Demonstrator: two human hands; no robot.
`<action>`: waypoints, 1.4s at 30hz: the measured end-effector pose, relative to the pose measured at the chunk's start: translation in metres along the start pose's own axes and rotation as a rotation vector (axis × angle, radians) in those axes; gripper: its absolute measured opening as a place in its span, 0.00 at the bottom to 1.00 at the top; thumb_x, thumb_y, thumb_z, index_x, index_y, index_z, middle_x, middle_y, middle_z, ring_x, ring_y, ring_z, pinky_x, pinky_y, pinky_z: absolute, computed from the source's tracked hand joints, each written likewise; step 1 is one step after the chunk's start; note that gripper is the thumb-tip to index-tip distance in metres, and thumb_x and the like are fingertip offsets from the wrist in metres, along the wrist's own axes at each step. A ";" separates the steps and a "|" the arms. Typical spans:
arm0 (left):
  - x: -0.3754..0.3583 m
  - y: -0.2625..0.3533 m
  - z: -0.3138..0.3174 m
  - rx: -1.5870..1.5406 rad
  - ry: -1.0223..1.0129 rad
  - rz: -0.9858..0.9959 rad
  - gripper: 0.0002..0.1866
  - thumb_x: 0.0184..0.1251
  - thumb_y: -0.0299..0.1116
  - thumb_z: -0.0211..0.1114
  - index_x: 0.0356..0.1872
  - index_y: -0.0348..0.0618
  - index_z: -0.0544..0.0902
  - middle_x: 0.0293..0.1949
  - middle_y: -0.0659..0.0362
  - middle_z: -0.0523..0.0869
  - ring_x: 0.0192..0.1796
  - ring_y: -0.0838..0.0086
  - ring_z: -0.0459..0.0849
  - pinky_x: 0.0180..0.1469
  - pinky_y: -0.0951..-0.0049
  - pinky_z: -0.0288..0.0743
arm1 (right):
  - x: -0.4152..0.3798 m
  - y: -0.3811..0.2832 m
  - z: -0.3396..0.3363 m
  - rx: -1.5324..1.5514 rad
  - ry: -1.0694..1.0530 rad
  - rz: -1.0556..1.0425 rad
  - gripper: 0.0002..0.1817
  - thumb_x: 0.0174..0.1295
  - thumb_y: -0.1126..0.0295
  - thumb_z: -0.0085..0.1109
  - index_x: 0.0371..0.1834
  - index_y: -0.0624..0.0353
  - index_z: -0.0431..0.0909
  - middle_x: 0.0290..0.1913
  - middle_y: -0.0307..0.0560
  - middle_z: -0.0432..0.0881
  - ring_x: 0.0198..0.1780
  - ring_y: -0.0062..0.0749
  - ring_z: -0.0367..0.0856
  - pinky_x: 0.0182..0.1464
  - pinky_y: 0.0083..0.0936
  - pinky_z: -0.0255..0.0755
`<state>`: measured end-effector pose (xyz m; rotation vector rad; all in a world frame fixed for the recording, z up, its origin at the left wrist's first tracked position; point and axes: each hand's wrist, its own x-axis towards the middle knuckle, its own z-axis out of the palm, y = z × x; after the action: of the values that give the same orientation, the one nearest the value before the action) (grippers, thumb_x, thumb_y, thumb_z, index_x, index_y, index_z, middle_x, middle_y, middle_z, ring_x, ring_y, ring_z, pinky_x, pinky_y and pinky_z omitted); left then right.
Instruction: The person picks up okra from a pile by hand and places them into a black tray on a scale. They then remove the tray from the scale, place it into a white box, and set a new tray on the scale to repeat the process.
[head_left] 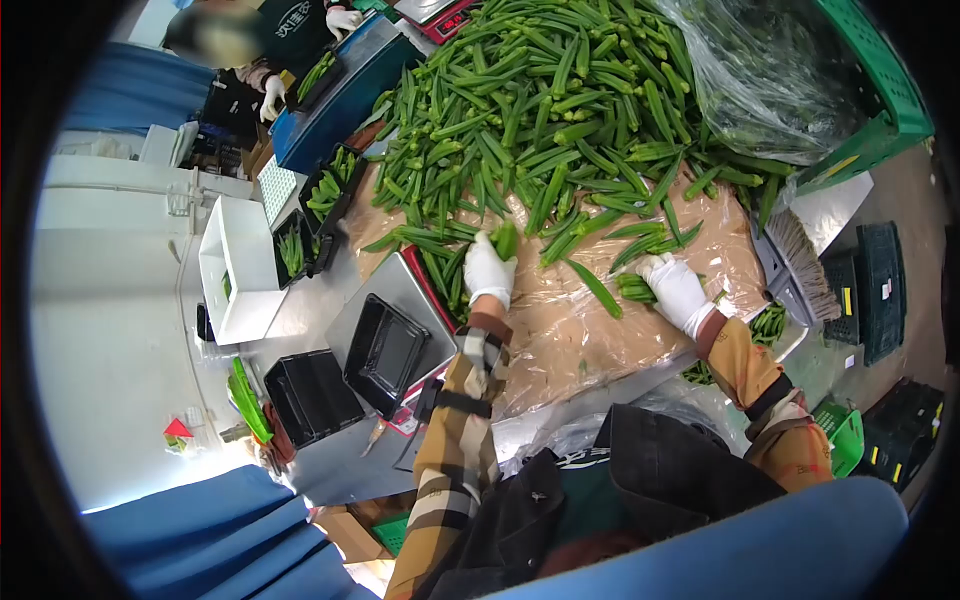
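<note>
A large heap of green okra (520,110) covers the far part of the table, which is lined with brown plastic-covered sheeting (570,330). My left hand (489,272), in a white glove, is closed around okra at the heap's near left edge. My right hand (678,290), also gloved in white, curls over a small bunch of okra (636,289) on the sheeting; its fingertips are partly hidden. Left of my left hand, a black tray (385,352) rests tilted on a metal scale plate (350,325). One loose okra (596,288) lies between my hands.
Black trays of okra (330,187) stand at the left, beside a white box (235,270). Another black tray (314,396) sits nearer. A green crate (880,80) with plastic lining is at the upper right, above a brush (800,262). Another person's gloved hand (272,98) shows at upper left.
</note>
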<state>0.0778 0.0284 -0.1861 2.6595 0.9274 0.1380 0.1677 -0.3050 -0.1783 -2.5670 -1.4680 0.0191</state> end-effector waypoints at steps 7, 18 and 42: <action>-0.016 0.023 -0.035 -0.488 -0.132 -0.082 0.25 0.55 0.31 0.75 0.54 0.40 0.78 0.44 0.52 0.88 0.44 0.61 0.88 0.49 0.62 0.81 | -0.001 -0.010 -0.044 0.752 -0.071 0.559 0.21 0.56 0.70 0.68 0.53 0.61 0.78 0.45 0.51 0.84 0.46 0.45 0.84 0.50 0.32 0.78; -0.146 0.036 -0.082 -1.970 -0.881 -0.423 0.28 0.76 0.36 0.61 0.71 0.34 0.67 0.66 0.53 0.76 0.66 0.63 0.76 0.72 0.60 0.67 | 0.006 -0.084 -0.036 2.461 -0.403 0.796 0.19 0.70 0.75 0.57 0.62 0.69 0.73 0.55 0.54 0.83 0.55 0.39 0.84 0.59 0.36 0.80; -0.119 -0.147 -0.262 -0.911 -0.291 -0.441 0.35 0.81 0.60 0.42 0.74 0.44 0.67 0.71 0.54 0.73 0.76 0.63 0.65 0.76 0.54 0.50 | 0.159 -0.323 -0.088 2.127 -0.822 0.578 0.12 0.75 0.60 0.54 0.55 0.51 0.74 0.56 0.39 0.78 0.60 0.28 0.73 0.69 0.30 0.63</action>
<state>-0.1533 0.1327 0.0150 1.5621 1.0053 0.0465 -0.0176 -0.0229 -0.0255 -0.8484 -0.0426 1.6595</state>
